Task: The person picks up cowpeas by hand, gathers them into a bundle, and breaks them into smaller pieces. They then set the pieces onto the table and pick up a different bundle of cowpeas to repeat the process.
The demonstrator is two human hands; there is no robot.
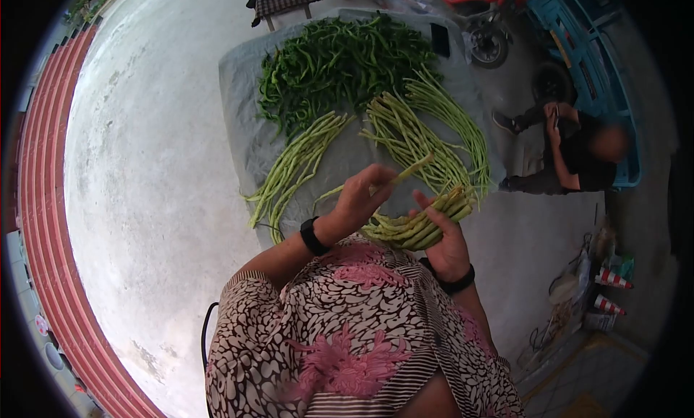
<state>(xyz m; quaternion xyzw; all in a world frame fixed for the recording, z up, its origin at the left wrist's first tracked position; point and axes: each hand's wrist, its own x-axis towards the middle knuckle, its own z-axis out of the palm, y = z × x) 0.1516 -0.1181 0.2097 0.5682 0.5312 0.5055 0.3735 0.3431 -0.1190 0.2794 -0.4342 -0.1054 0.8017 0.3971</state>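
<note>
My right hand [448,241] is closed round a thick bundle of yardlong beans [408,231], held just in front of my body with the ends fanned toward the upper right. In my left hand [358,201] is a single pale yardlong bean [416,168], pinched so that one end points up and right and the rest trails to the left. Beyond my hands, a pile of yardlong beans [412,132] lies on the sheet-covered table [242,129]. A thinner, greener group of beans [466,122] lies to its right, and another pile of beans [300,158] lies left.
A large heap of green chili peppers [340,64] covers the table's far part, with a dark phone [439,40] at its right. A seated person [578,154] is at the right, beside a blue cart [600,64]. A red bike's wheel [488,46] stands near the far right corner.
</note>
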